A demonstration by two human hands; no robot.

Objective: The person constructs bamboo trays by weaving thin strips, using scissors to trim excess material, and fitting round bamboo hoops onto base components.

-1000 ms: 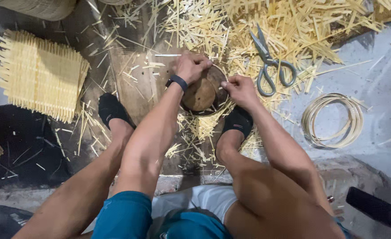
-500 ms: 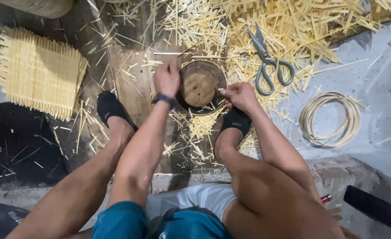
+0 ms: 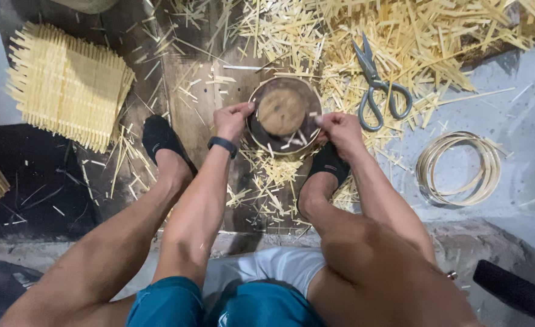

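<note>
A round dark bowl-shaped mould [image 3: 284, 115] with a thin bamboo hoop around its rim stands on a wooden board [image 3: 198, 97] between my feet. My left hand [image 3: 233, 119], with a black wristband, pinches the rim on the left side. My right hand [image 3: 335, 128] grips the rim on the right side. A few short bamboo slivers lie inside the mould's lower edge. Both hands hold the same object from opposite sides.
Grey-handled scissors [image 3: 373, 88] lie on a heap of bamboo offcuts [image 3: 412, 42] to the upper right. Coiled bamboo hoops [image 3: 458, 169] rest on the grey floor at right. A stack of woven bamboo mats [image 3: 64, 85] sits at left. My black shoes flank the board.
My left hand has come off the top of the mould and moved to its left rim, uncovering the round centre. My right hand stayed at the right rim.
</note>
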